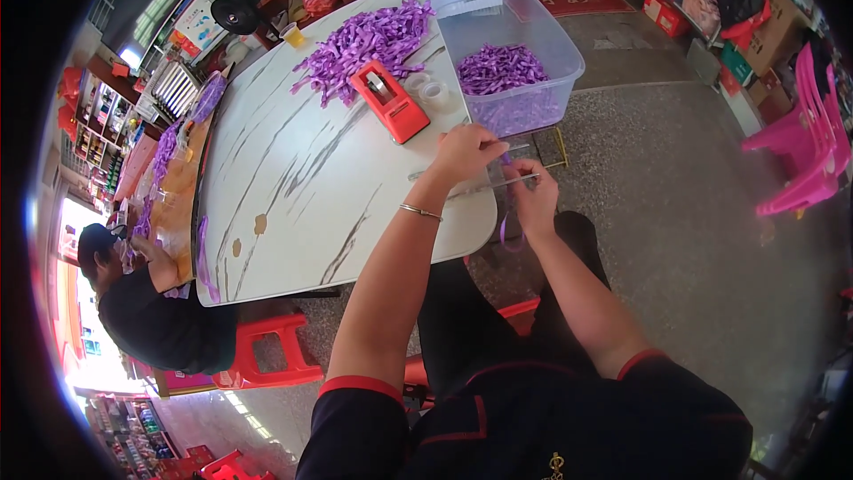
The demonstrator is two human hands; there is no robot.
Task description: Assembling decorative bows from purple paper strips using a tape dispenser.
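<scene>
At the table's right corner, my left hand (469, 153) is closed, its fingertips pinching a purple ribbon (506, 159). Just to its right, my right hand (536, 200) is closed too, fingers bent round the ribbon beside a thin metal rod (520, 180). The rod reaches from the table edge to my right fingers; whether they grip it I cannot tell. A loop of ribbon (505, 233) hangs below my hands. On the white marbled table (293, 182) stands a red tape dispenser (391, 105), with clear tape rolls (433, 93) beside it.
A heap of purple ribbons (369, 44) covers the table's far end, near a yellow cup (292, 35). A clear plastic tub (555, 62) holds more ribbon pieces. At left another person (169, 302) sits by a wooden table (182, 187). Pink chairs (804, 138) stand at right.
</scene>
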